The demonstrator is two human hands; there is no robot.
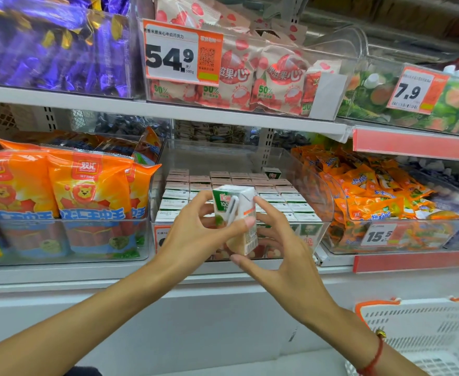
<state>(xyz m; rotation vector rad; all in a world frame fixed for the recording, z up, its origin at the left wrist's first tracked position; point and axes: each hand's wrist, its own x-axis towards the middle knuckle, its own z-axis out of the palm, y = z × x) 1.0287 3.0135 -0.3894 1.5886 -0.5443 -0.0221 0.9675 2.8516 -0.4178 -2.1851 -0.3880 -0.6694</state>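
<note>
A small white and green juice carton (237, 213) with a straw taped to its side is held up in front of a shop shelf. My left hand (195, 232) grips it from the left, thumb across its front. My right hand (279, 248) holds it from the right and behind, thumb under its lower corner. Behind it stands a clear plastic bin (317, 191) filled with several rows of the same cartons (277, 198).
Orange sausage packs (87, 191) fill the bin to the left, and orange snack packets (372, 196) the bin to the right. The upper shelf holds purple sweets (54, 44), pink lychee bags (250, 77) and price tags. A white shopping basket (426, 335) sits at lower right.
</note>
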